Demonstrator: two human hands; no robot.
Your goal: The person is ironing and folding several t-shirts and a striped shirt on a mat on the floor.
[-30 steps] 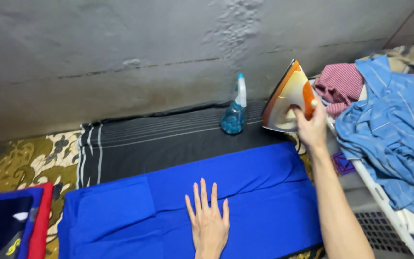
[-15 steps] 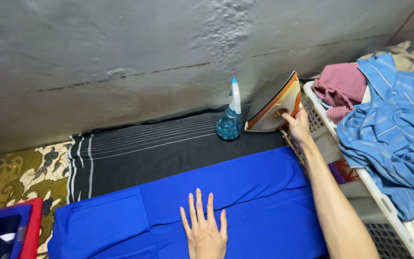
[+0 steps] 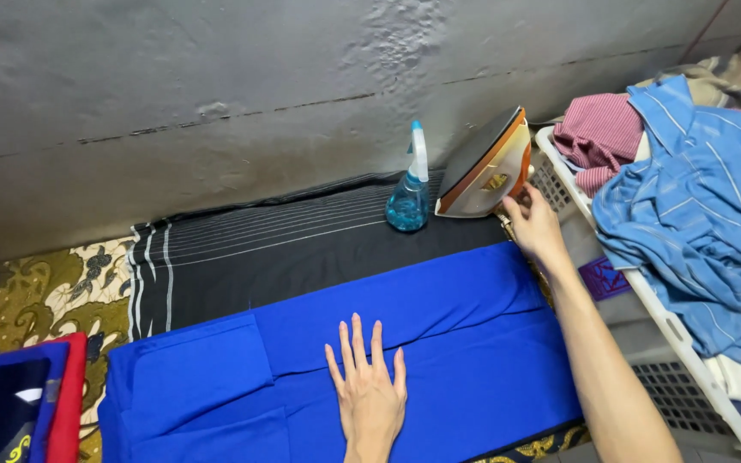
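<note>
Your right hand (image 3: 532, 225) has its fingers curled on the orange and white iron (image 3: 486, 167), which leans tipped up by the wall next to the blue spray bottle (image 3: 409, 193). Your left hand (image 3: 369, 390) lies flat and open on the blue cloth (image 3: 439, 330). If the iron is hot and slips, it could fall on the cloth, bump the bottle over, or burn your flat hand.

Home ironing corner, iron (image 3: 486, 165), spray bottle (image 3: 410, 190), laundry basket (image 3: 645, 296), bare plaster wall (image 3: 216, 86)
</note>
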